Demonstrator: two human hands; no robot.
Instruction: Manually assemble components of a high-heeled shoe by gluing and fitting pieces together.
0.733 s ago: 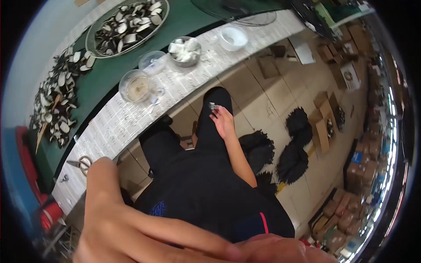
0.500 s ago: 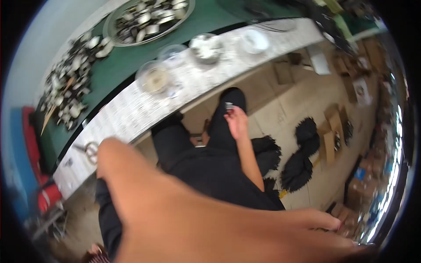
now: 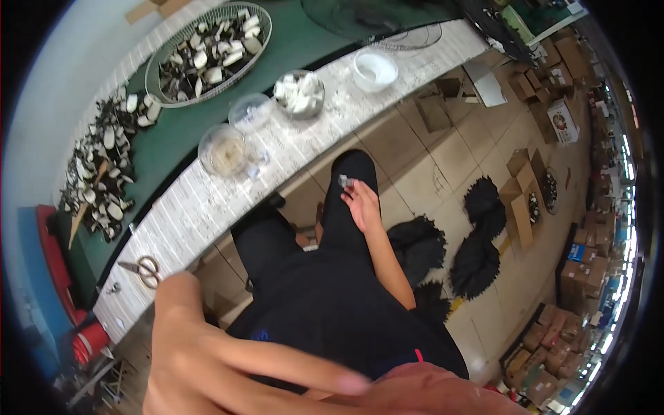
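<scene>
My left hand [image 3: 200, 363] is raised very close to the camera at the lower left. Its fingers stretch to the right, apart, and I see nothing in them. Part of it runs out of the picture. My right hand [image 3: 363, 206] rests over my right thigh, thumb and fingertips closed on a small grey, shiny piece [image 3: 345, 180] whose kind I cannot make out. Scissors [image 3: 144, 270] lie on the paper-covered table edge [image 3: 200, 194] just beyond my left hand. Farther along that edge stand a clear bowl with beige contents [image 3: 225, 152] and a metal bowl of white pieces [image 3: 299, 95].
A clear tub [image 3: 250, 113] and a white tub [image 3: 374, 71] share the table edge. Black-and-white pieces fill an oval basket [image 3: 153, 72] and form a pile [image 3: 104, 166] on the green tabletop. Black bundles [image 3: 476, 266] and cardboard boxes [image 3: 522, 200] are on the floor at right.
My left hand has drawn back from the lower right toward the lower left, its fingers now showing. The view has shifted slightly. My right hand stays by the thigh with the small piece.
</scene>
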